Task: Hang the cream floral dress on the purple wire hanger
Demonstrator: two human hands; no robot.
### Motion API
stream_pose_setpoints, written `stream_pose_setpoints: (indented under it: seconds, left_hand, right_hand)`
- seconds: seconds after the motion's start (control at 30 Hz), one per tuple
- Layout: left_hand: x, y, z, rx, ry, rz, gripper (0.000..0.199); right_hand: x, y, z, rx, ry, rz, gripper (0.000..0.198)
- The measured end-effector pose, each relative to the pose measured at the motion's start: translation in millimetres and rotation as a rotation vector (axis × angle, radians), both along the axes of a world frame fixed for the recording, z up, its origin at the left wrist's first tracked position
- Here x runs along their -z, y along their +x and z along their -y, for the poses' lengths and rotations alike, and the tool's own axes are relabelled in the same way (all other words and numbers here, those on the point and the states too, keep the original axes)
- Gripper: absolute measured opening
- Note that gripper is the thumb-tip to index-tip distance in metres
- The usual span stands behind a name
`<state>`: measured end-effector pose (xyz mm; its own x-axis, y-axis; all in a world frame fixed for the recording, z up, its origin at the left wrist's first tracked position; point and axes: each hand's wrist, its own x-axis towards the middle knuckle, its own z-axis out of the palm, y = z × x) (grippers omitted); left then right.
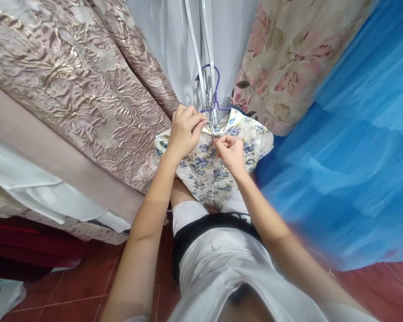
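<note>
A white garment with blue and yellow flowers [213, 172] hangs in front of my legs, its short sleeves spread to both sides. From its neck rises a purple hanger [216, 91]. My left hand [187, 132] is closed in a pinch at the left side of the neck edge. Just below the middle of the neck, the thumb and fingers of my right hand [230, 153] pinch the front at its centre line. Whether a small fastener sits between those fingertips is too small to tell.
Pinkish embossed fabric [87, 89] hangs on the left, with pale cloth beside it. White cloth with narrow straps [206, 40] hangs ahead. On the right are a beige floral fabric [289, 62] and bright blue tulle [349, 165]. Red tiles [83, 286] cover the floor.
</note>
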<state>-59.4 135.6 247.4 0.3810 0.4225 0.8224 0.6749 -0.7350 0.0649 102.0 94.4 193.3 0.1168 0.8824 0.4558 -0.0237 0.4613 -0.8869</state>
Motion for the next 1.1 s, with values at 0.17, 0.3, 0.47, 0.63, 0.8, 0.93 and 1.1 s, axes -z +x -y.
stream_pose_setpoints:
  seconds: [0.17,0.3,0.47,0.63,0.8,0.93,1.1]
  left_hand:
    - [-1.5,-4,-5,0.001,-0.034,-0.009,0.048]
    - [-12.2,-4,-2,-0.015,0.018,0.116,0.044]
    - [-29.0,-48,-16,-0.002,0.046,0.187,0.041]
    - [3.7,-126,-50,0.018,-0.229,0.202,0.05]
    - [72.7,-148,-42,-0.034,-0.355,0.445,0.061]
    - [133.3,-114,-6,-0.103,-0.352,0.614,0.058]
    - [167.7,-37,25,0.07,-0.48,0.525,0.043]
  right_hand:
    - [2,-2,-10,-0.07,-0.032,0.018,0.032]
    - [16,-6,-12,-0.089,-0.121,0.066,0.026]
    - [33,6,10,-0.098,-0.211,0.059,0.023]
    - [38,20,33,-0.187,-0.225,0.106,0.02]
    - [52,25,46,-0.281,-0.302,0.173,0.018]
    - [70,27,49,-0.307,-0.365,0.145,0.018]
    - [94,25,43,-0.284,-0.355,0.223,0.014]
